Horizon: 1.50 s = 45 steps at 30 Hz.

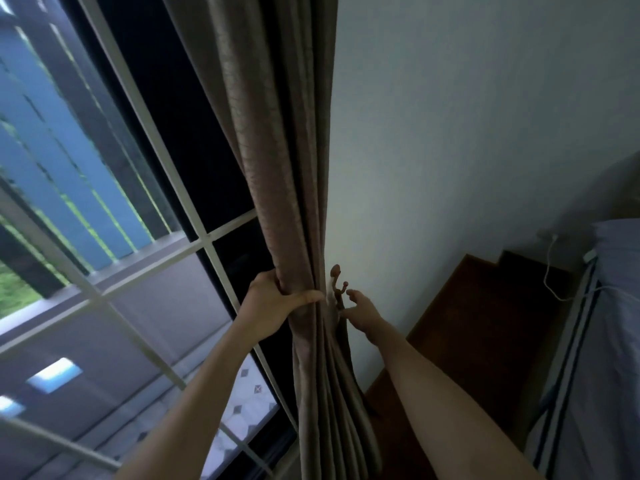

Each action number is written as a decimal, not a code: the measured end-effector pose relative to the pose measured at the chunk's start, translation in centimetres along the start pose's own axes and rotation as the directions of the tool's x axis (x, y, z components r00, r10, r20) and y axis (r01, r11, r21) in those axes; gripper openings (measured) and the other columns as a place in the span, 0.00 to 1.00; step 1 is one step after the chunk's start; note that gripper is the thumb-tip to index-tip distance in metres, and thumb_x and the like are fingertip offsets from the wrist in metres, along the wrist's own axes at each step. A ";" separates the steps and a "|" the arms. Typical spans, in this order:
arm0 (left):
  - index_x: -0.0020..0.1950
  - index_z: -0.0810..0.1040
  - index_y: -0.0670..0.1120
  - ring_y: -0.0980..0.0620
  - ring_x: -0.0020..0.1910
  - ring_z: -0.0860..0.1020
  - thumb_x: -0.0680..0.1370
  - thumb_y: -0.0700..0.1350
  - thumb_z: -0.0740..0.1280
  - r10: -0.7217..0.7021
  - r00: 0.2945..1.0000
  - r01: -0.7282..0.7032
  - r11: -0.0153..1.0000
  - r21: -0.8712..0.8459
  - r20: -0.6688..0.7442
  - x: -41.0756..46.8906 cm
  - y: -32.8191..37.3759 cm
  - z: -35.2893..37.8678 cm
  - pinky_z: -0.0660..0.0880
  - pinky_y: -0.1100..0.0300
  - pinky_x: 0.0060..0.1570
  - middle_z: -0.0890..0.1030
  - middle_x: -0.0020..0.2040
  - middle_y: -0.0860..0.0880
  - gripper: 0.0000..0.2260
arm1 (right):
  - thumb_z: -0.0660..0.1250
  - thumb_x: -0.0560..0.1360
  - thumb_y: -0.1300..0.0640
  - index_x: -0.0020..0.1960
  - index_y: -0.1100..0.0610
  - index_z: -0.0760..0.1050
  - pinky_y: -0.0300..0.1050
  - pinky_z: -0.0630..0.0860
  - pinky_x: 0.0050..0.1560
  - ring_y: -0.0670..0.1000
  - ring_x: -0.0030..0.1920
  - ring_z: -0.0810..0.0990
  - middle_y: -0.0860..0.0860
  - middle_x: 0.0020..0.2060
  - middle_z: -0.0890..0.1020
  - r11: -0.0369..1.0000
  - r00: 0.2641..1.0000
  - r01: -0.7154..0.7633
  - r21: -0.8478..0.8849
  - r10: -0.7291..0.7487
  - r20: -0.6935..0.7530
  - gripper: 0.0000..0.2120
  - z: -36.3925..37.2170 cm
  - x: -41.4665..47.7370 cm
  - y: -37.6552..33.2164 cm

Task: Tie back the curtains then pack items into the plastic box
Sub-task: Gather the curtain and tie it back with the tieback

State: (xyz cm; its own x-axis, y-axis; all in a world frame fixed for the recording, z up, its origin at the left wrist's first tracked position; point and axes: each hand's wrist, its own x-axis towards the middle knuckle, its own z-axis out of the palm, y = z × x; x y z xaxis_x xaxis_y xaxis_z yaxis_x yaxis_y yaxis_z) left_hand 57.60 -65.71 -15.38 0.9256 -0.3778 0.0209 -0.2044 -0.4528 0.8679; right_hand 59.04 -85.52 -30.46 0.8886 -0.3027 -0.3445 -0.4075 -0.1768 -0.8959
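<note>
A brown-grey curtain (277, 168) hangs gathered in folds beside the white wall. My left hand (273, 306) is clenched around the bunched curtain at about waist height, thumb across the front. A small brown metal hook (337, 282) is fixed to the wall just right of the curtain. My right hand (362, 310) is at that hook, its fingertips pinching a dark strip, apparently the tie-back (343, 327), that hangs down behind the folds. No plastic box is in view.
A white-framed window (145, 258) with a grid fills the left side, with a balcony outside. A dark wooden side table (478, 323) stands at the wall on the right. A bed with a blue-grey pillow (620, 265) and a white cable (550, 271) is at the far right.
</note>
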 end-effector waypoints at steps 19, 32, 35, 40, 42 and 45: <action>0.59 0.78 0.44 0.57 0.46 0.82 0.65 0.53 0.77 0.026 0.999 -0.027 0.999 -0.028 -0.047 -0.3 0.2 1.5 0.78 0.68 0.44 0.83 0.51 0.51 0.26 | 0.70 0.74 0.50 0.51 0.59 0.77 0.40 0.78 0.39 0.47 0.38 0.79 0.51 0.41 0.80 0.855 0.961 0.104 -0.507 -0.219 -0.172 0.13 -2.2 -6.8 -1.6; 0.56 0.78 0.49 0.52 0.48 0.80 0.65 0.65 0.73 0.151 0.957 -0.145 0.988 0.046 -0.246 -1.5 0.3 4.5 0.79 0.50 0.51 0.80 0.45 0.56 0.27 | 0.68 0.72 0.50 0.45 0.57 0.80 0.40 0.75 0.35 0.47 0.37 0.79 0.50 0.38 0.81 0.906 0.956 -0.049 -0.421 -0.080 -0.282 0.10 -2.3 -12.8 -4.7; 0.56 0.79 0.47 0.56 0.44 0.81 0.67 0.57 0.76 0.145 0.962 -0.149 0.989 0.001 -0.232 -1.5 0.6 4.4 0.80 0.59 0.49 0.81 0.43 0.57 0.22 | 0.67 0.73 0.48 0.41 0.55 0.80 0.42 0.77 0.37 0.48 0.37 0.81 0.51 0.36 0.82 0.945 0.957 -0.016 -0.327 -0.080 -0.278 0.11 -2.6 -14.1 -6.0; 0.59 0.78 0.46 0.56 0.44 0.80 0.68 0.55 0.76 0.158 0.965 -0.160 0.987 0.006 -0.208 -1.3 1.2 4.4 0.77 0.63 0.47 0.82 0.46 0.53 0.23 | 0.66 0.76 0.51 0.50 0.54 0.79 0.44 0.78 0.47 0.48 0.44 0.80 0.48 0.44 0.81 0.937 0.922 0.117 -0.329 -0.225 -0.314 0.09 -0.9 -16.6 -7.3; 0.60 0.77 0.46 0.55 0.45 0.80 0.68 0.56 0.76 0.150 0.969 -0.148 0.989 0.022 -0.197 -1.0 1.2 4.4 0.77 0.63 0.47 0.82 0.48 0.51 0.25 | 0.63 0.78 0.55 0.52 0.56 0.79 0.41 0.77 0.46 0.48 0.44 0.79 0.49 0.44 0.81 0.920 0.895 0.186 -0.345 -0.303 -0.327 0.08 0.4 -17.4 -7.0; 0.62 0.76 0.45 0.53 0.45 0.80 0.67 0.57 0.76 0.129 0.978 -0.124 0.991 0.039 -0.163 -0.5 1.0 4.1 0.78 0.63 0.45 0.82 0.49 0.50 0.28 | 0.57 0.81 0.58 0.59 0.55 0.80 0.35 0.72 0.50 0.46 0.48 0.78 0.48 0.50 0.82 0.940 0.878 0.247 -0.234 -0.319 -0.356 0.14 1.8 -17.9 -6.0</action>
State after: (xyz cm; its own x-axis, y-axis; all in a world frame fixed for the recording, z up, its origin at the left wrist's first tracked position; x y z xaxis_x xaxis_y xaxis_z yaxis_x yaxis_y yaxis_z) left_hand 55.61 -69.29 -16.54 0.9310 -0.2959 0.2136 -0.3302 -0.4335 0.8385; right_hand 45.98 -77.40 -19.41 0.8356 -0.5431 0.0833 -0.2132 -0.4602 -0.8618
